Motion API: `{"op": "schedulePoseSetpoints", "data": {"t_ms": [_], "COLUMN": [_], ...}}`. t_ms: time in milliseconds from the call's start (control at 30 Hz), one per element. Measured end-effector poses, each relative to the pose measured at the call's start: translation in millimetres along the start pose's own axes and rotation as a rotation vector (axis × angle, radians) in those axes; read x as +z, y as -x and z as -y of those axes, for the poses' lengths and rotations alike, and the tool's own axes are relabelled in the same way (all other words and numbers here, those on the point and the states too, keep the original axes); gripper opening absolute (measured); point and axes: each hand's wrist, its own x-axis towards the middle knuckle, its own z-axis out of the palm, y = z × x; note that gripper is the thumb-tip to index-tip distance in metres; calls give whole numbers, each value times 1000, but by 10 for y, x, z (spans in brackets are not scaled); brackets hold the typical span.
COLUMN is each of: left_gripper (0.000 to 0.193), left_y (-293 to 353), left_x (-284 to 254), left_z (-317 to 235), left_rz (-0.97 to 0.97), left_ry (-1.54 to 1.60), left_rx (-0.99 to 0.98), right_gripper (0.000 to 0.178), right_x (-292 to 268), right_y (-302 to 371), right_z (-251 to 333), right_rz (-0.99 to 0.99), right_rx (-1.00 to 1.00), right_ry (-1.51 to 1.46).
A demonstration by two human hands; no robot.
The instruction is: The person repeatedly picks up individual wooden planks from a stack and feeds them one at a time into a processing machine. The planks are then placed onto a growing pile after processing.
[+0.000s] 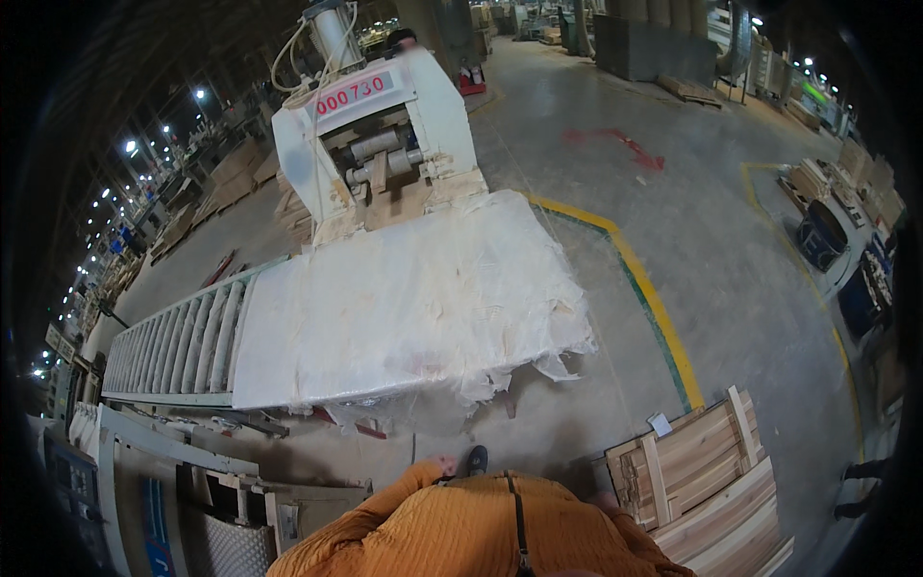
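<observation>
My left hand (443, 465) hangs low in front of my body, below the near edge of a worktable (413, 308) covered in torn, whitish plastic film. It is small and blurred, and its fingers cannot be made out. At my right side, my right hand (606, 501) shows only in part, next to a stack of wooden boards (700, 452). Its fingers are hidden. Neither hand visibly touches the table. Beyond the table stands a white machine (447, 120) with metal rollers (383, 156) in its opening.
A roller conveyor (173, 337) joins the table's left side. Metal-framed equipment (183, 462) stands at the lower left. Yellow floor lines (639, 274) run along the right. Dark drums (822, 236) stand farther right. Part of another person (402, 38) shows behind the machine.
</observation>
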Motion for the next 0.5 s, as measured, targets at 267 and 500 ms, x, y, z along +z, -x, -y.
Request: {"op": "schedulePoseSetpoints", "data": {"t_ms": [267, 500], "left_gripper": [26, 31], "left_y": [-170, -271], "left_x": [-959, -2277], "left_z": [-1234, -2242], "left_rz": [-584, -779], "left_ry": [569, 681], "left_rx": [171, 195], "right_gripper": [31, 37], "right_x": [140, 103], "right_y": [-294, -47], "right_z": [-78, 415], "right_rz": [-131, -103], "right_rx": [34, 25], "right_ry": [-190, -311]}}
